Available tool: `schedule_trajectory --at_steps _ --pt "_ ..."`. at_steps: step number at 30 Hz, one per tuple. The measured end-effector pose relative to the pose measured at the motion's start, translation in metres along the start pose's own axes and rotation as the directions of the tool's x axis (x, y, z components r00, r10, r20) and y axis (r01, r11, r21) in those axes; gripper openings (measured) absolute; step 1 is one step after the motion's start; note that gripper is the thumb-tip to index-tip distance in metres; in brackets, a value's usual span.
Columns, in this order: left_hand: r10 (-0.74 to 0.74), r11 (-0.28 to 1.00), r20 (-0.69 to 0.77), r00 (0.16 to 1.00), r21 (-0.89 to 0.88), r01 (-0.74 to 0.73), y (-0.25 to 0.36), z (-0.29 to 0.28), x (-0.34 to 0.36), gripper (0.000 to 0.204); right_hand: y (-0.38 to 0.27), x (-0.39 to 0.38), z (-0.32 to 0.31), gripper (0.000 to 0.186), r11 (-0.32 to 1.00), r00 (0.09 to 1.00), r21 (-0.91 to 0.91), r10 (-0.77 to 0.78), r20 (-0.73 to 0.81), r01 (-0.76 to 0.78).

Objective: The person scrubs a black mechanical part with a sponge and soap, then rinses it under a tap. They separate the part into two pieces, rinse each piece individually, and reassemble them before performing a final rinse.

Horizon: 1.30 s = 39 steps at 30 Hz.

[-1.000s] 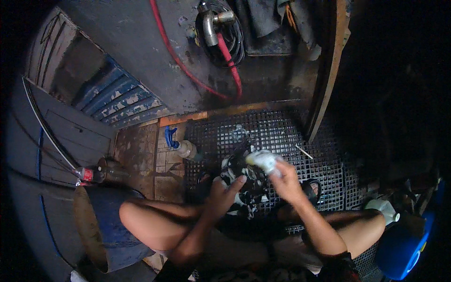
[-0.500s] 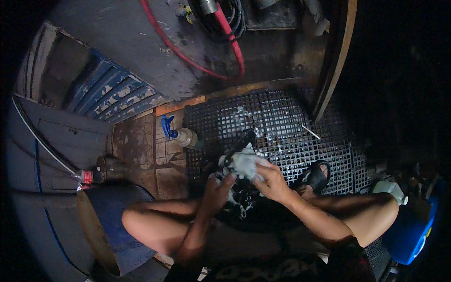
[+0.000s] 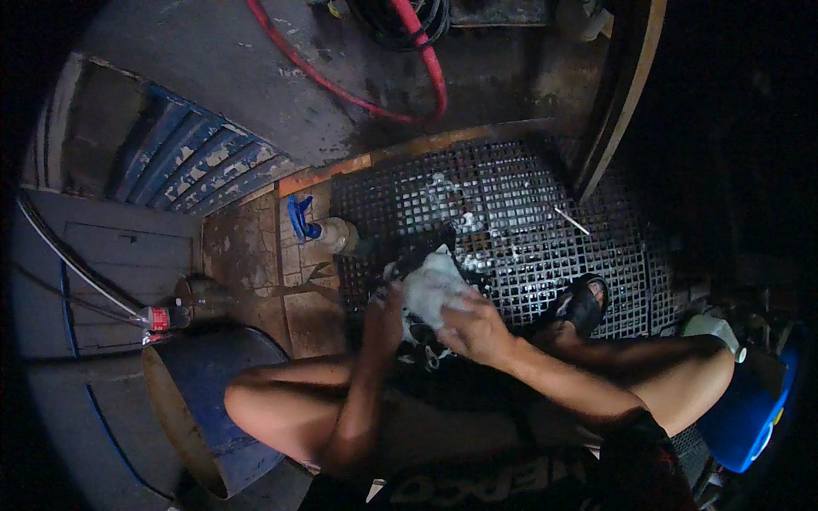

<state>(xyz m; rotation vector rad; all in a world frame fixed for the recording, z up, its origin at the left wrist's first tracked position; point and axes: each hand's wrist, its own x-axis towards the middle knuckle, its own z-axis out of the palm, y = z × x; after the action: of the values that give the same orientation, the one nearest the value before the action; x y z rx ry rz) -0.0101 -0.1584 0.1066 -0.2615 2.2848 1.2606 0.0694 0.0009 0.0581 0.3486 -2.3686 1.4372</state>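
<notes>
A pale, wet, soapy cloth (image 3: 432, 285) lies bunched between my hands, low over the grid mat. My right hand (image 3: 475, 326) is closed round its near right side, slightly smeared by motion. Against the cloth's left side is my left hand (image 3: 388, 313), fingers curled and mostly in shadow; what they grip is not plain. Under the cloth sits a dark object (image 3: 422, 347) covered in white suds, its kind hidden by foam and hands. A spray bottle (image 3: 334, 234) with a blue trigger head stands left of and beyond my hands.
Suds spread over the black grid mat (image 3: 528, 230), where a thin white stick (image 3: 571, 220) lies. My sandalled foot (image 3: 584, 305) rests on it. A dark drum (image 3: 221, 409) is at left, a blue container (image 3: 758, 426) at right. A red hose (image 3: 341, 89) curves beyond.
My right hand and the cloth have shifted nearer to me and slightly left, over the dark object. My left hand has moved a little away from me. The view has tilted slightly.
</notes>
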Motion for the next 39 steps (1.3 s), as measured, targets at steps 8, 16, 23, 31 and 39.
schedule_trajectory --at_steps 8,16,23,31,39 --pt "-0.019 1.000 -0.083 0.996 0.004 0.020 0.016 -0.004 -0.003 0.055 -0.001 -0.027 0.011 0.019 0.990 0.992 0.071 0.117 0.043 -0.120" --pt "-0.065 0.995 -0.051 0.997 -0.083 0.061 0.030 -0.006 -0.009 0.048 0.027 -0.054 0.014 0.020 0.965 0.968 0.085 0.242 0.070 -0.247" --pt "0.148 0.975 -0.131 0.980 -0.144 -0.166 -0.035 0.001 0.013 0.046 0.009 -0.050 0.025 0.017 0.816 0.827 0.196 0.561 -0.036 -0.544" --pt "0.135 0.990 -0.165 0.977 0.074 -0.124 -0.014 -0.006 0.005 0.047 0.017 -0.048 0.037 0.018 0.836 0.820 0.139 0.548 -0.166 -0.531" --pt "0.157 0.987 -0.199 0.967 0.076 -0.144 -0.007 -0.003 -0.001 0.042 0.060 -0.061 0.041 0.022 0.660 0.661 0.089 0.750 -0.018 -0.746"
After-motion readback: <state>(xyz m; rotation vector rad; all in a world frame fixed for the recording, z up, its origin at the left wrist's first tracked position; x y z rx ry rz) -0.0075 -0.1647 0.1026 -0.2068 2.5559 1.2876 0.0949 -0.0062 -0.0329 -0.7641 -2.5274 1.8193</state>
